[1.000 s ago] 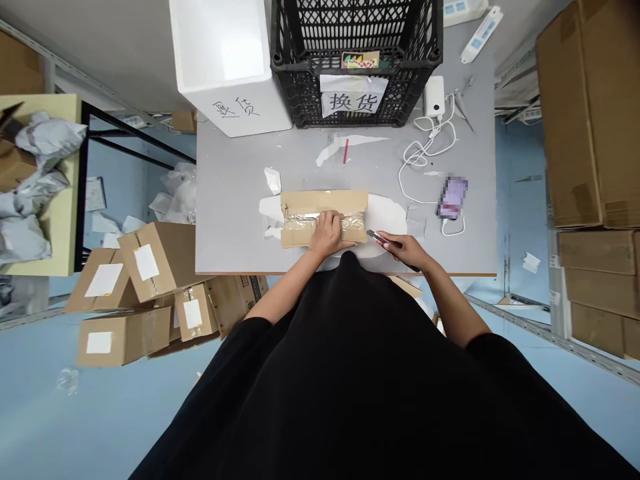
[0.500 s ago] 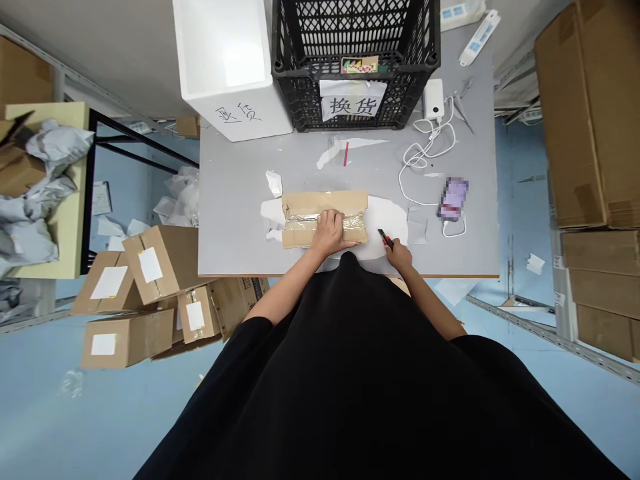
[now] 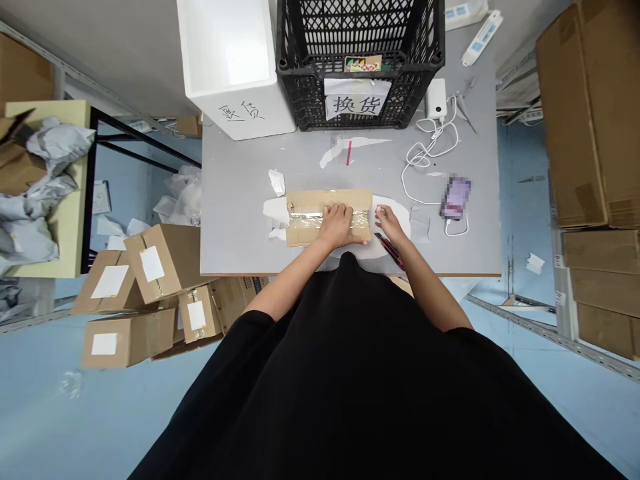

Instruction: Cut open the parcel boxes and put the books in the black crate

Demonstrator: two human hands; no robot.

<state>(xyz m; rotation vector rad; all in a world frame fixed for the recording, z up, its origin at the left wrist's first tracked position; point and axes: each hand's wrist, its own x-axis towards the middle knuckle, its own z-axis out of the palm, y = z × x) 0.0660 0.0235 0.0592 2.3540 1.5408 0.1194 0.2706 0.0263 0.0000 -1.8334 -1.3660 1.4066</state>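
a hand could pass over the table (image 3: 235,200) left of the parcel (image 3: 327,202), up to the white bin (image 3: 235,80) at upper left. the black crate (image 3: 360,40) blocks the top middle, while the cable (image 3: 415,160) and phone (image 3: 456,198) lie in the way at right.

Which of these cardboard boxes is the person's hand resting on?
The flat cardboard parcel on the grey table, under the left hand; the other boxes sit off the table, with white labels.

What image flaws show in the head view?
In the head view, glare whitens the top of the white foam box, a mosaic blur hides the phone, and wide-angle distortion makes the cardboard boxes at the right edge lean inward.
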